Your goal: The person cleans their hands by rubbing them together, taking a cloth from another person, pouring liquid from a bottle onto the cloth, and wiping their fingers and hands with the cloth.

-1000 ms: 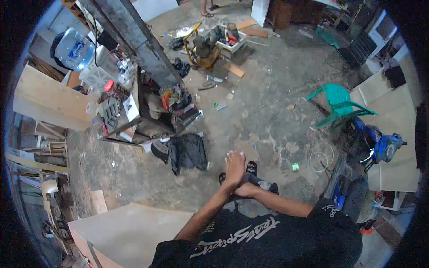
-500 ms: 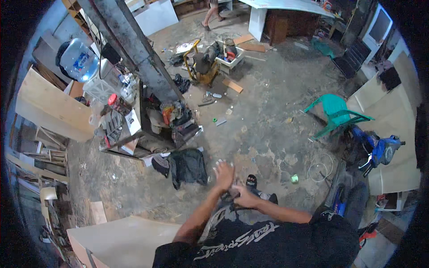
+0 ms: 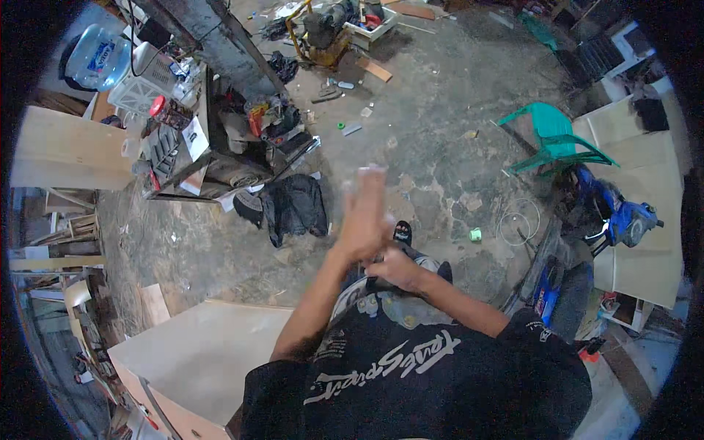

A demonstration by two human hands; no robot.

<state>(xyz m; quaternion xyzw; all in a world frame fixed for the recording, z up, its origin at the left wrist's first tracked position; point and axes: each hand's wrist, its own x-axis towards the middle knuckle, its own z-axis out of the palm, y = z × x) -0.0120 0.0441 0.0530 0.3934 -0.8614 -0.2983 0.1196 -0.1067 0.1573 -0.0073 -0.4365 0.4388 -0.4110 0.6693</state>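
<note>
Black and crumpled, a jacket-like garment (image 3: 299, 209) lies on the concrete floor (image 3: 433, 139) at ten o'clock from the right hand (image 3: 397, 269), curled with its grip unclear. The left hand (image 3: 363, 229) extends open, blurred. The garment is probably light, limp, best gathered by an edge.

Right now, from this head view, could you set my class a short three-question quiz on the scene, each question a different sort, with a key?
1. True or false: the left hand reaches farther from the black shirt than the right hand does.
2. What colour is the chair? a) red b) green c) white
3. Fill the gap: the dark cloth beside the cluttered bench lies on the ____.

Key: 1. True; 2. b; 3. floor
</note>
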